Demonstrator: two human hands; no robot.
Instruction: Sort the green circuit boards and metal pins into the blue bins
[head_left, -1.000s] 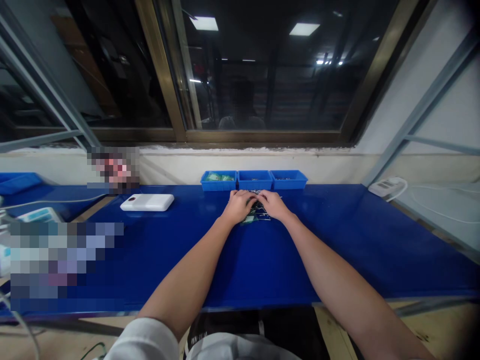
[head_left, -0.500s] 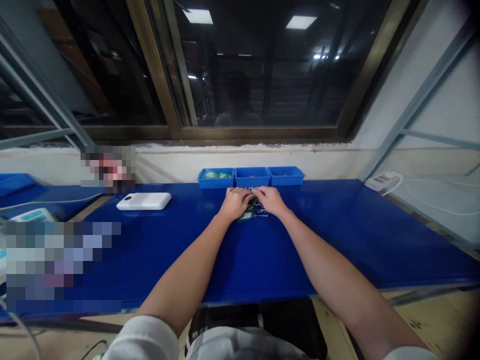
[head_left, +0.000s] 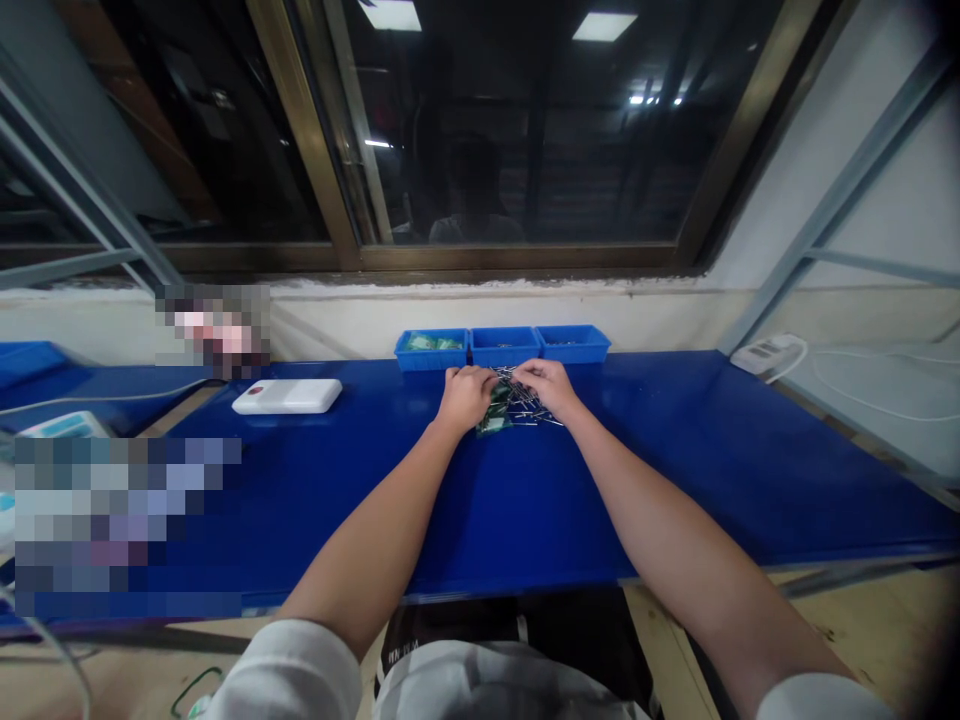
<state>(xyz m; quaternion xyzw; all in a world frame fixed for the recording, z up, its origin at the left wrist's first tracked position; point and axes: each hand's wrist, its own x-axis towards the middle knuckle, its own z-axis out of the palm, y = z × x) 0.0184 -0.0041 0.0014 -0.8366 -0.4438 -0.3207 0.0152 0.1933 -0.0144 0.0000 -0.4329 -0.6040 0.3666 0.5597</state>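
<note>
Our left hand [head_left: 465, 394] curled at green packet [head_left: 493, 414], right hand [head_left: 547, 384] near-pinched over metal pins [head_left: 523, 400], between hands; actual grip, we can't tell. Pins likely light, stiff, slippery: pinch mid-length; packet soft, hold edge.

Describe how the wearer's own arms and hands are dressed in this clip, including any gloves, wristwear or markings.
The left hand and right hand are ungloved, and no watch or band shows at either wrist. Both the left sleeve and right sleeve are short, whitish and plain, with no marking visible. Rings would be too small to tell.
</note>
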